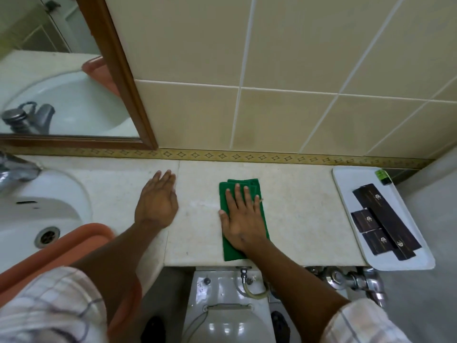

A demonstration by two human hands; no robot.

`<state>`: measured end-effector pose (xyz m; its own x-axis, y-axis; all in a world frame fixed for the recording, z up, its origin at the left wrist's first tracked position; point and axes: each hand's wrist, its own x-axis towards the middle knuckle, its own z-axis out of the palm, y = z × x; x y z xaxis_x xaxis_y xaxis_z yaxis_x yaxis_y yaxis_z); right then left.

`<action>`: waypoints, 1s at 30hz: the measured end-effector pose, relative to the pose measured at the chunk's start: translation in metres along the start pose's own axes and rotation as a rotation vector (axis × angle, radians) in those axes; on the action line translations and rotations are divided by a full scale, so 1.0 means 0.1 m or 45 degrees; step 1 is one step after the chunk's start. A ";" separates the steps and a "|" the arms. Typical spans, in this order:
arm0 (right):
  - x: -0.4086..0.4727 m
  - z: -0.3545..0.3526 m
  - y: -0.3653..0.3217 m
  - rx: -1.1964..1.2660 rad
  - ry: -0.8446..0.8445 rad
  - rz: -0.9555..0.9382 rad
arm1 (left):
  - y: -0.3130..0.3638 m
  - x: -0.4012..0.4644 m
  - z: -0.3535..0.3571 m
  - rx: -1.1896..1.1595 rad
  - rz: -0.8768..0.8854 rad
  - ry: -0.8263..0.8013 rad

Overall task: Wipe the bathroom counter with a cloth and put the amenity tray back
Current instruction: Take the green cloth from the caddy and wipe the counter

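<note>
Both arms wear pale checked sleeves rolled above bare forearms.

No wording can be read anywhere. The dark boxes on the white tray each carry a small pale hexagon-like emblem: one on the long box near its far end, one on the small square box on the left, one on the box below it, and one near the close end of the long box. Faint lines of print run beside these emblems, too small and blurred to make out. The small green item at the tray's far corner shows a lighter green label, also unreadable. The tile border behind the counter bears a repeating diamond pattern, no letters.
</note>
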<state>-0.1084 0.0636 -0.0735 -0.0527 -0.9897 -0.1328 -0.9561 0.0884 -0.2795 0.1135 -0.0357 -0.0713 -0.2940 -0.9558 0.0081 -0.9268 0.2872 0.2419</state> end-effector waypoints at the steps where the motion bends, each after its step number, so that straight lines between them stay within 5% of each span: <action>1: -0.07 -0.03 0.02 0.044 0.022 0.055 | 0.02 0.00 0.00 0.017 -0.015 0.001; 6: -0.69 -0.14 0.11 0.036 0.272 0.492 | 0.56 0.27 -0.10 -0.091 -0.078 0.032; 9: -0.80 -0.22 0.27 0.220 0.081 0.653 | 1.12 0.53 -0.12 -0.250 0.157 -0.317; 16: -0.70 -0.29 0.29 0.676 -0.117 0.738 | 1.54 0.81 -0.07 -0.351 0.074 -0.675; 25: -0.58 -0.36 -0.04 0.556 -0.118 0.606 | 1.06 0.74 -0.40 -0.563 0.053 -0.620; 30: -0.07 -0.37 -0.78 1.142 -0.310 0.692 | 0.16 0.72 -0.80 -0.435 -0.135 -0.409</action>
<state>-0.0441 0.0597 -0.0151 -0.2529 -0.7527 -0.6078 -0.2561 0.6579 -0.7082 0.0964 -0.1047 0.0111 -0.3092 -0.8952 -0.3210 -0.8416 0.1004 0.5308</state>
